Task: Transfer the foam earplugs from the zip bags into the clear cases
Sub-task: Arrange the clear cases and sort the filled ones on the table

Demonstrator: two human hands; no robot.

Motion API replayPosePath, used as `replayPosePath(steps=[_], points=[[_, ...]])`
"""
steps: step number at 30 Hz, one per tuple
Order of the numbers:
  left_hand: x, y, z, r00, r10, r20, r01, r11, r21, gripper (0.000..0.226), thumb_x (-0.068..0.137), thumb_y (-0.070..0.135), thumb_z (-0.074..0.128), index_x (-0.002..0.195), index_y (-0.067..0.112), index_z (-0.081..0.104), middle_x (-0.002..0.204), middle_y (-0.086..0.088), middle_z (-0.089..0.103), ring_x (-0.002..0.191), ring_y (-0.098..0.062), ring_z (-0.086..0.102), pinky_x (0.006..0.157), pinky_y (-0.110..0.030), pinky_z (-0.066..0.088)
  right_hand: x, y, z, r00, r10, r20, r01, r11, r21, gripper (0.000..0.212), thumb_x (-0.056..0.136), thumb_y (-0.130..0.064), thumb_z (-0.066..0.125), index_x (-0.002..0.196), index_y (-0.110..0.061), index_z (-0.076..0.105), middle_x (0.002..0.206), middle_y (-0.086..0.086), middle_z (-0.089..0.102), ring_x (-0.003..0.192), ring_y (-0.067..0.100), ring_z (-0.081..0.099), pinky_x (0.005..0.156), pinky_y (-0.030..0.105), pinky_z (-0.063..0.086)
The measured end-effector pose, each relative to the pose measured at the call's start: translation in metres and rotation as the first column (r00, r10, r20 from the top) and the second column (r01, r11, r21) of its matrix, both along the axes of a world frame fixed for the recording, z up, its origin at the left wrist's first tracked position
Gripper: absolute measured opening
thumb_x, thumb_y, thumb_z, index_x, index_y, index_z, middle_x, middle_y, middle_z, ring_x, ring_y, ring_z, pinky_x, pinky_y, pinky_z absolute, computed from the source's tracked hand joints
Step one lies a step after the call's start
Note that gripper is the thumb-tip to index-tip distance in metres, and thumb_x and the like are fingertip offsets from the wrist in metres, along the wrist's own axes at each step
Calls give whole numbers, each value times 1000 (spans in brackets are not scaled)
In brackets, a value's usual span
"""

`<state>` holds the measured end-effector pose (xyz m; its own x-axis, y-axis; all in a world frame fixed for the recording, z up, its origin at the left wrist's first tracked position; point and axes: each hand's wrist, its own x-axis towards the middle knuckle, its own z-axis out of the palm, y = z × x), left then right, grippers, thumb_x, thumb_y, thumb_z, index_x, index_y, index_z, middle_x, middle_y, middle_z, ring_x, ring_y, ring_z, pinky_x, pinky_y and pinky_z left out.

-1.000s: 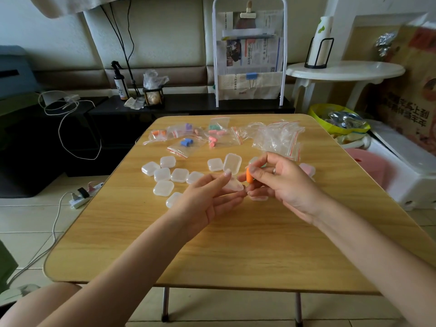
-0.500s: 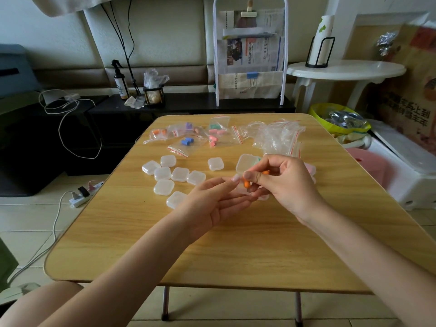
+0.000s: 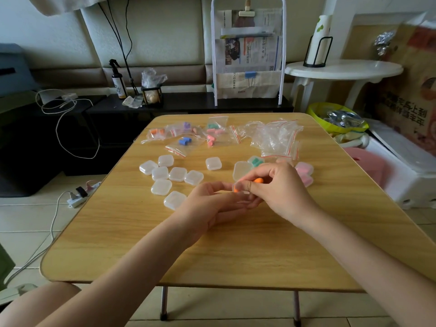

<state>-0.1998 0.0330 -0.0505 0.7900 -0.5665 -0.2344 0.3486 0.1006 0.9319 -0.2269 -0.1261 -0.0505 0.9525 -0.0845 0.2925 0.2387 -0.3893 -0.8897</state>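
Left hand (image 3: 212, 204) cups under an open case (image 3: 241, 172), fingers loosely curled; right hand (image 3: 278, 187) pinches orange earplugs (image 3: 256, 181) at its rim. Beyond: shut empty cases (image 3: 175, 174), then bags of earplugs (image 3: 186, 140) at the table's (image 3: 236, 251) far edge

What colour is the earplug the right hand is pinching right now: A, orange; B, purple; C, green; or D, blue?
A: the right hand pinches an orange earplug at its fingertips, just above the left hand.
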Motion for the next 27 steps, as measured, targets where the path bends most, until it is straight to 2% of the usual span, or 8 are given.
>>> replayPosePath(steps=[3, 5, 8, 11, 14, 17, 22, 27], points=[[7, 2, 0, 993, 96, -65, -95, 995, 16, 30, 86, -1, 63, 113, -12, 57, 95, -23, 71, 86, -22, 72, 70, -23, 59, 2, -7, 8, 997, 18, -71, -4, 983, 184, 7, 85, -4, 67, 82, -6, 72, 60, 13, 61, 43, 14, 59, 43, 24, 52], [13, 6, 1, 981, 174, -91, -175, 985, -7, 30, 90, 0, 59, 117, -13, 54, 96, -25, 70, 85, -23, 72, 68, -23, 59, 6, -16, 8, 988, -119, -102, 142, 958, 250, 16, 93, -4, 58, 85, -11, 70, 67, 10, 59, 42, 11, 55, 38, 21, 47], [16, 10, 3, 959, 284, -27, -284, 959, 4, 24, 93, 3, 55, 116, -3, 50, 92, -23, 71, 83, -25, 73, 63, -24, 59, 10, -33, 1, 894, -422, -153, 433, 901, 42, 29, 102, -14, 40, 88, -20, 65, 70, 2, 54, 47, 12, 48, 35, 20, 37], [13, 9, 2, 915, 373, 156, -389, 917, 89, 17, 96, 6, 52, 97, 15, 37, 85, -19, 71, 73, -26, 73, 62, -30, 60, 12, -45, 4, 843, -521, -136, 509, 853, -115, 28, 100, -13, 35, 91, -20, 60, 83, -3, 61, 56, 10, 51, 46, 27, 44], [11, 9, 2, 887, 336, 318, -389, 913, 123, 18, 97, 5, 47, 91, 17, 35, 85, -16, 70, 69, -26, 72, 61, -31, 60, 13, -56, 13, 849, -496, -183, 434, 851, -296, 20, 97, -16, 38, 95, -16, 58, 96, -3, 64, 75, 19, 54, 71, 34, 48], [10, 9, 3, 883, 289, 371, -359, 923, 136, 13, 96, 3, 47, 94, 15, 43, 86, -14, 71, 69, -27, 72, 62, -32, 59, 6, -71, 23, 801, -501, -326, 243, 771, -589, 18, 94, -30, 49, 105, -16, 50, 97, -1, 54, 92, 22, 49, 73, 30, 35], [8, 6, 2, 886, 266, 380, -344, 927, 152, 9, 94, 2, 50, 100, 7, 47, 85, -14, 71, 69, -26, 72, 64, -33, 60, -4, -88, 32, 675, -504, -538, 36, 751, -659, 61, 75, -50, 73, 119, -17, 46, 109, 0, 51, 100, 20, 51, 74, 30, 39], [6, 3, 0, 893, 250, 374, -333, 926, 178, 8, 95, 5, 51, 101, 9, 50, 87, -12, 72, 69, -22, 73, 64, -30, 60, -5, -85, 29, 769, -409, -492, 20, 784, -621, 45, 80, -37, 73, 114, -21, 48, 85, -15, 43, 76, 4, 45, 58, 19, 32]])
